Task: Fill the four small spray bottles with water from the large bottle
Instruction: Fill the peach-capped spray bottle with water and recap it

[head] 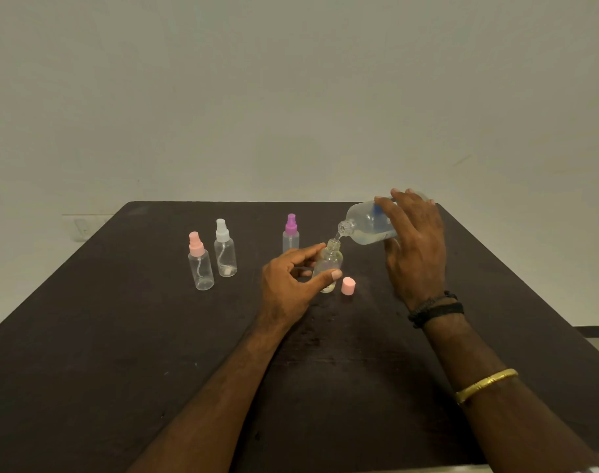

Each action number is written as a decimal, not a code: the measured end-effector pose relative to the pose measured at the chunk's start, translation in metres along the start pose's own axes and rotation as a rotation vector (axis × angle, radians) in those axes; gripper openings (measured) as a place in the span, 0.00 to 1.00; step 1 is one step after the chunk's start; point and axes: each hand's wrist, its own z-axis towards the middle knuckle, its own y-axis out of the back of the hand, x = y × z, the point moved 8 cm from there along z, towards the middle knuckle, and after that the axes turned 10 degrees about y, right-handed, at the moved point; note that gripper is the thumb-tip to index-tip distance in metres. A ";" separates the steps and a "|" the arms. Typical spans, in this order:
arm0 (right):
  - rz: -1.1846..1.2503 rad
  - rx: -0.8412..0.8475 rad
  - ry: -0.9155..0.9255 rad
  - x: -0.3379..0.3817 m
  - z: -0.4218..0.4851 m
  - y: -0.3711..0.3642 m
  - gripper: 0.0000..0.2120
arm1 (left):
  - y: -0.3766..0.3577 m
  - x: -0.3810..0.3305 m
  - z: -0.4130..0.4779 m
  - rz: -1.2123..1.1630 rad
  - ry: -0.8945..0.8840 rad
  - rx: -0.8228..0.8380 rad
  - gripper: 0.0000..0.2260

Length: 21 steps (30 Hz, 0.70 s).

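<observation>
- Left hand [291, 281] pinches the open small bottle [330, 259], upright mid-table; right hand [414, 247] grips the large bottle [366, 223], tilted, mouth just above the neck.
- Suggest: shallow tilt, thin stream, neck held steady.
- Small bottle is clear plastic, fill level hard to read; pink cap [348, 286] just beside.

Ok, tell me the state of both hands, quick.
Left hand: holds the uncapped spray bottle between thumb and fingers.
Right hand: grips the large bottle, tilted, pouring water into it.
</observation>
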 end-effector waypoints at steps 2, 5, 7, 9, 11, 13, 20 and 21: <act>0.000 -0.003 -0.001 0.001 0.000 0.001 0.33 | 0.000 0.000 0.000 0.003 0.003 -0.001 0.25; -0.011 0.000 0.000 0.002 0.000 0.001 0.33 | 0.000 -0.002 0.000 0.007 0.001 0.000 0.25; -0.011 0.005 -0.002 0.001 -0.001 0.001 0.33 | 0.000 -0.002 -0.001 0.004 -0.001 -0.003 0.24; -0.008 0.006 -0.004 0.000 -0.001 0.001 0.33 | 0.000 -0.002 -0.001 0.000 0.001 -0.004 0.24; -0.008 0.004 -0.003 0.001 -0.001 0.001 0.32 | 0.000 -0.002 -0.001 0.006 0.003 -0.003 0.24; -0.008 0.002 -0.002 0.000 -0.001 0.001 0.32 | 0.000 -0.003 -0.001 0.009 0.001 -0.003 0.25; -0.020 -0.002 0.007 0.002 0.001 0.003 0.33 | 0.000 -0.004 -0.001 0.008 -0.005 0.004 0.25; -0.022 -0.001 0.007 0.002 0.001 0.004 0.33 | -0.001 -0.004 -0.001 0.004 -0.004 0.005 0.25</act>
